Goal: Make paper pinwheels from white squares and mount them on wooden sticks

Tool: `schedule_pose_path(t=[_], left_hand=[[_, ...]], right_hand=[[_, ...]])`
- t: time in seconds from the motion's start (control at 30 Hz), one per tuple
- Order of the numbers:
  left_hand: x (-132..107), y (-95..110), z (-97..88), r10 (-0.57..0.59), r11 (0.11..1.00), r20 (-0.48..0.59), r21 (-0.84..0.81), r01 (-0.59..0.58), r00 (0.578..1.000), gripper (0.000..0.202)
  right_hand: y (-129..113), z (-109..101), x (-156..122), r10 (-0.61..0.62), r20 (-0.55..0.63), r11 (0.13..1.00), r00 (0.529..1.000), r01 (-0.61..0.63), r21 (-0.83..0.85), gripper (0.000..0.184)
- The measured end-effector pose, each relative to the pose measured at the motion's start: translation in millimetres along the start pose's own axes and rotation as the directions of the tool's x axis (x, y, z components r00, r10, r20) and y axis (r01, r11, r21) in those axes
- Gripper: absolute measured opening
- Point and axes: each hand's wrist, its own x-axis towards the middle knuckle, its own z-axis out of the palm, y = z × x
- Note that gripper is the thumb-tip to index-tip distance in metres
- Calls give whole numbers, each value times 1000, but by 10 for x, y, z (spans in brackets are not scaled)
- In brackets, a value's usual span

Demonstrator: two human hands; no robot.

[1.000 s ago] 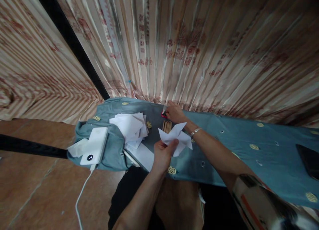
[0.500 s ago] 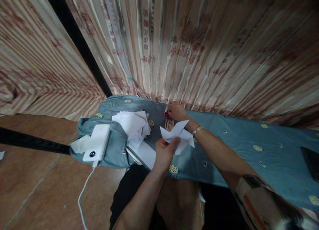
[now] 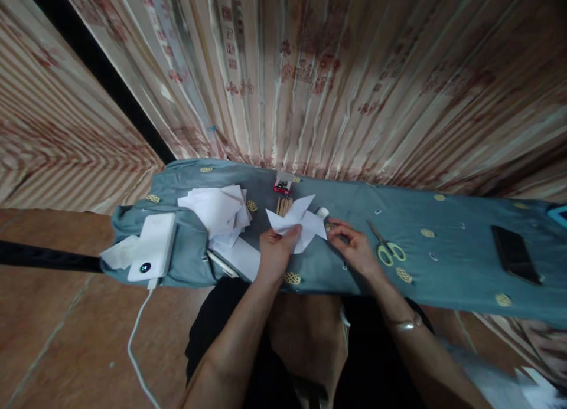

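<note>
My left hand (image 3: 275, 252) is closed on the lower edge of a white folded paper pinwheel (image 3: 296, 223), holding it just above the blue-green cloth (image 3: 443, 273). My right hand (image 3: 354, 249) is close to the pinwheel's right tip, its fingertips pinched together; what is between them is too small to make out. A few thin wooden sticks (image 3: 283, 205) lie behind the pinwheel. A small red box (image 3: 282, 186) stands further back by the curtain. A small white cap-like thing (image 3: 323, 212) shows beside the pinwheel.
Loose white paper sheets (image 3: 217, 211) are piled to the left, beside a white power bank (image 3: 153, 254) with a cable hanging to the floor. Yellow-handled scissors (image 3: 386, 248) lie right of my right hand, and a black phone (image 3: 514, 254) far right. A striped curtain (image 3: 336, 84) hangs behind.
My right hand has come back from the red box by the curtain to the pinwheel's right side, fingers now pinched. The view has shifted, showing the scissors and the phone.
</note>
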Motion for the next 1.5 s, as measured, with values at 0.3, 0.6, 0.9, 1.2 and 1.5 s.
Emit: schedule_pose_path(t=[0.3,0.6,0.9,1.2,1.5], left_hand=[[-51,-217,36,33,982,71,184,-46,997,27],[-63,-273,72,68,958,104,270,-94,992,24],[-97,-292,70,71,943,95,318,-98,993,25],[-81,-302,-37,74,943,81,319,-96,994,29],[-115,-314,-10,70,933,102,345,-101,992,28]], right_hand=[[246,-89,-653,-54,50,974,997,64,-217,12],[160,-270,-629,-66,74,956,995,84,-280,13],[5,-113,-609,-175,87,888,981,195,-416,13],[249,-179,-600,-80,68,928,994,99,-359,10],[235,-326,-645,-61,25,933,998,66,-354,12]])
